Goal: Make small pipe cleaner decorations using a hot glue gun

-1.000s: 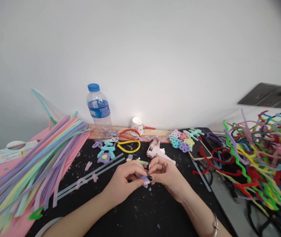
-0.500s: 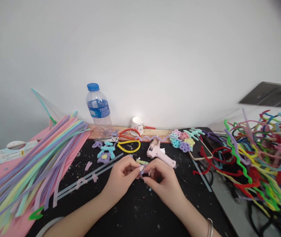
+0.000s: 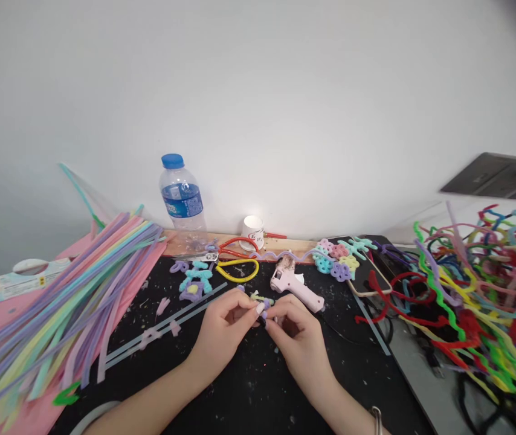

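Both hands meet over the black mat [image 3: 249, 386], pinching a small purple pipe cleaner piece [image 3: 264, 305] between their fingertips. My left hand [image 3: 224, 329] has thumb and index finger closed on its left side. My right hand [image 3: 296, 338] grips the right side the same way. Fingers cover most of the piece, so its shape is hard to make out. Just beyond the fingertips is a pale green bit [image 3: 258, 296]. Behind my right hand lies a pink glue gun [image 3: 296, 287]. Scissors [image 3: 237, 269] with red and yellow handles lie behind my left hand.
Pastel pipe cleaners [image 3: 67, 308] are heaped at left, tangled bright ones [image 3: 480, 302] at right. A water bottle [image 3: 184, 205] and paper cup [image 3: 253, 232] stand by the wall. Pipe cleaner flowers [image 3: 337, 260] rest on a phone [image 3: 371, 278]. Glue sticks [image 3: 162, 326] lie left of my hands.
My fingertips have shifted slightly around the small piece, and more of its purple shows between them. The things on the mat stay where they were.
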Tool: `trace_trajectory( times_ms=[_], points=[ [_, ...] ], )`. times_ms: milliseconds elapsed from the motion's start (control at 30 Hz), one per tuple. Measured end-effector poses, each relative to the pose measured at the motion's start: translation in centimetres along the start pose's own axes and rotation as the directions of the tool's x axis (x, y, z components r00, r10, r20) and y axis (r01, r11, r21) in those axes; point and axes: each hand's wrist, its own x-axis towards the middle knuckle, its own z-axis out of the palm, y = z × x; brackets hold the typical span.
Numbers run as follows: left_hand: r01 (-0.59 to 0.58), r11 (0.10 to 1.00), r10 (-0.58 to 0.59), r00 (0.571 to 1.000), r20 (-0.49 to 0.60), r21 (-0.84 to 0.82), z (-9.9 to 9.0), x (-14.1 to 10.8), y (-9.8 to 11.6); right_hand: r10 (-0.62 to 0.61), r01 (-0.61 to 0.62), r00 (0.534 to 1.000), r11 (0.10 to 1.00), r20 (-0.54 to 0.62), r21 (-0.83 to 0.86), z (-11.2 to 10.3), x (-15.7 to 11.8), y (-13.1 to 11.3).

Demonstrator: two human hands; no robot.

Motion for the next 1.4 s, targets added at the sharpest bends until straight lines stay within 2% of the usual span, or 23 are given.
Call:
trace_trajectory(
  times_ms=[200, 333, 467, 633, 767, 833, 900, 967, 1033, 1100, 1167, 1267, 1400],
  points=[
    [0.071, 0.989, -0.072, 0.997, 0.004, -0.126, 0.2, 0.1, 0.0, 0.192, -0.203, 0.979, 0.94, 0.067, 0.273, -0.1, 0.2, 0.3],
    [0.023, 0.996, -0.024, 1.0, -0.009, -0.088, 0.1, 0.0, -0.1, 0.335, -0.365, 0.931, 0.836, 0.147, 0.409, -0.3, 0.4, 0.3],
    [-0.085, 0.996, 0.085, 0.996, -0.027, 0.003, 0.0, -0.1, -0.4, 0.426, -0.467, 0.884, 0.782, 0.195, 0.412, -0.6, 0.5, 0.0],
    [-0.167, 0.979, 0.17, 0.985, -0.017, 0.119, 0.0, -0.3, -0.6, 0.445, -0.467, 0.883, 0.81, 0.147, 0.354, -1.0, 0.7, -0.6],
    [-0.23, 0.957, 0.232, 0.973, 0.006, 0.175, -0.1, -0.6, -0.5, 0.499, -0.542, 0.84, 0.751, 0.214, 0.376, -1.2, 0.9, -0.2],
    [-0.238, 0.955, 0.24, 0.971, 0.01, 0.177, -0.1, -0.6, -0.4, 0.525, -0.587, 0.809, 0.711, 0.263, 0.388, -1.4, 0.9, 0.1],
    [-0.199, 0.966, 0.203, 0.979, -0.012, 0.168, 0.0, -0.5, -0.4, 0.544, -0.616, 0.788, 0.683, 0.288, 0.394, -1.4, 1.0, 0.2],
    [-0.099, 0.989, 0.105, 0.993, -0.044, 0.114, 0.2, -0.3, -0.3, 0.538, -0.591, 0.807, 0.717, 0.246, 0.369, -1.2, 0.9, 0.2],
    [0.045, 0.999, -0.046, 0.997, -0.065, -0.014, 0.4, -0.1, -0.3, 0.472, -0.492, 0.87, 0.814, 0.142, 0.308, -1.0, 0.9, 0.0],
    [0.18, 0.97, -0.192, 0.979, -0.064, -0.16, 0.7, 0.1, -0.3, 0.364, -0.363, 0.931, 0.908, 0.036, 0.211, -0.6, 0.8, -0.1],
    [0.249, 0.935, -0.27, 0.961, -0.053, -0.252, 0.8, 0.2, -0.3, 0.278, -0.272, 0.96, 0.954, -0.032, 0.125, -0.3, 0.6, -0.2],
    [0.241, 0.932, -0.266, 0.962, -0.06, -0.269, 0.8, 0.2, -0.3, 0.242, -0.234, 0.966, 0.968, -0.088, 0.092, 0.1, 0.4, 0.0],
    [0.175, 0.961, -0.194, 0.979, -0.07, -0.216, 0.6, 0.2, -0.4, 0.24, -0.214, 0.964, 0.956, -0.113, 0.202, 0.1, 0.6, 0.1]
  ],
)
